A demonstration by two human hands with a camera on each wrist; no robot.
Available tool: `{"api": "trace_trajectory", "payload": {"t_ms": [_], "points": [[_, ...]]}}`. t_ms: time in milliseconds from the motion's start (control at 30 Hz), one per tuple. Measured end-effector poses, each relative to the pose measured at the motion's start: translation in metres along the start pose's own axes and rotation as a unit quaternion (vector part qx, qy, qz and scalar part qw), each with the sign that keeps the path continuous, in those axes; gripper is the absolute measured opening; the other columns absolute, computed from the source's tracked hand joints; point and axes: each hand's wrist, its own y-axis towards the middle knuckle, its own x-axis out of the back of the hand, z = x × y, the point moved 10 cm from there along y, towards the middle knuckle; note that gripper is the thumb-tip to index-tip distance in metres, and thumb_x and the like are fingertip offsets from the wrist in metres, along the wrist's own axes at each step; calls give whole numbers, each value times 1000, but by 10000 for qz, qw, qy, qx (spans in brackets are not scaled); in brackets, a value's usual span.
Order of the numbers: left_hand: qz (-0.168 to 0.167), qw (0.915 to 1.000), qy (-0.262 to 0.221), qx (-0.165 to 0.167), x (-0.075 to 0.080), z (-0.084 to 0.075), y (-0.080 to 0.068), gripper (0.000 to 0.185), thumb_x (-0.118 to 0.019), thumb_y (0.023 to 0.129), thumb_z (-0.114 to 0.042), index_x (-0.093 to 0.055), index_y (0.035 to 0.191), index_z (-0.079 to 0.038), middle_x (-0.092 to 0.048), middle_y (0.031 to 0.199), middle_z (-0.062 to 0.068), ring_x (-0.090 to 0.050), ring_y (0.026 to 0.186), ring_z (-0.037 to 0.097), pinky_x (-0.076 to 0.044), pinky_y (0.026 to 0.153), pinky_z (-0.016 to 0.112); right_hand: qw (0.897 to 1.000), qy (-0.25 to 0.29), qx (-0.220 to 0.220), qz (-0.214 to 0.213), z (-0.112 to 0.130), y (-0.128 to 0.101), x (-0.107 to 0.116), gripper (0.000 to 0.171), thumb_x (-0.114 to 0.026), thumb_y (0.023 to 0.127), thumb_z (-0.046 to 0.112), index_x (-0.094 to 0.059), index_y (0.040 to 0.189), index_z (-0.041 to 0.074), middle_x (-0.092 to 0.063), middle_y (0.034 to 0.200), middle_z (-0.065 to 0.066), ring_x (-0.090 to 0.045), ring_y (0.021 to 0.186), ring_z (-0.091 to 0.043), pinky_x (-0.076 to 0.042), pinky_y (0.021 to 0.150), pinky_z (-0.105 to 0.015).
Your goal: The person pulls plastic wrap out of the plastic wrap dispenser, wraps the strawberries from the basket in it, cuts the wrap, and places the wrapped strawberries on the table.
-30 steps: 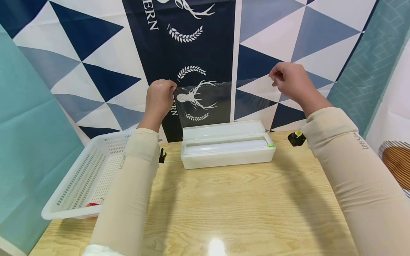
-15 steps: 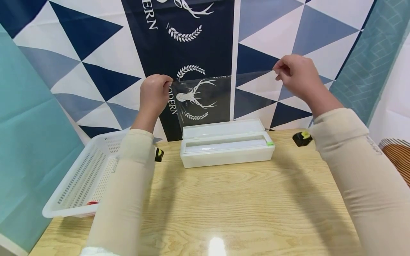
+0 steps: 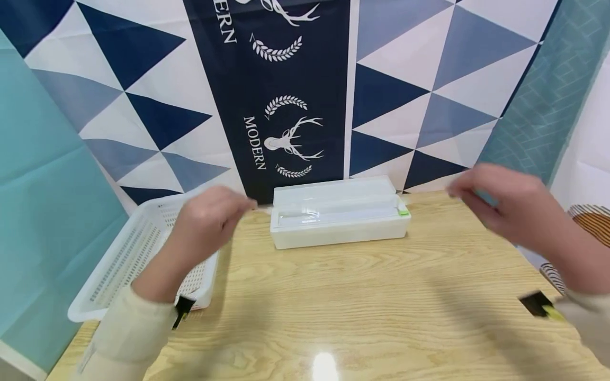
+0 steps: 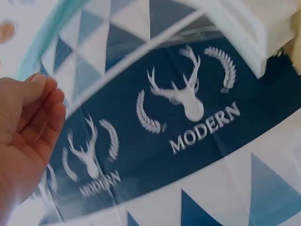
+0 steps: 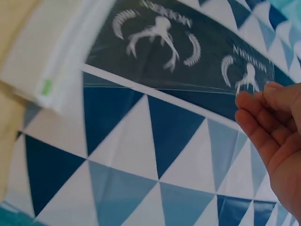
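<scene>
Pinching one corner of clear film (image 5: pixel 207 77) between thumb and fingers of the right hand (image 3: pixel 517 206), well out to the right of the box (image 3: pixel 338 233). Pressing thumb to fingertips in the same way with the left hand (image 3: pixel 207 217), to the left of the box, apparently gripping the opposite corner, though hardly showing the film at those fingertips. Spanning the space at the box with the film, catching glare over the box's opening and seemingly reaching back to the box, but not showing clearly whether joining onto anything inside. Standing on the worktop (image 3: pixel 343 307) with the lid (image 3: pixel 333 189) leaning open at the back of the box and a green tab (image 3: pixel 404 212) showing at the box's right end. Having a basket (image 3: pixel 108 257) sitting to the left of the box, partly hidden by an arm. Judging from all this, probably working at the step of getting a sheet out of the box. Probably calling next for holding both corners level, keeping the span taut enough to avoid letting the film cling to itself, and, if joining on inside, for parting the sheet cleanly along the box's edge.
</scene>
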Motion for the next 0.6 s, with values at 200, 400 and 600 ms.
{"api": "trace_trajectory", "payload": {"t_ms": [200,400,600], "points": [[726,9944,-473,-611,-17,-65,-48,16,-59,87,-2,-74,88,-7,-71,80,0,-66,72,13,-55,64,24,9981,276,78,554,48,-55,-9,47,-34,106,35,-69,85,12,-64,84,9,-58,76,1,-46,63,-8],[1701,9778,-325,-1179,-68,-109,-105,17,-73,70,-1,-73,80,-14,-66,74,-9,-57,65,3,-45,61,13,9908,654,-84,1183,71,-112,-50,49,-29,107,35,-67,81,19,-58,81,14,-54,68,3,-42,58,-8],[2687,9536,288,-1327,-119,-124,-144,30,-74,60,0,-55,55,-23,-48,53,-15,-29,52,3,-18,51,13,9661,741,-122,2470,83,-143,-104,29,-68,91,14,-55,67,24,-38,68,18,-28,60,7,-27,47,-12]]}}
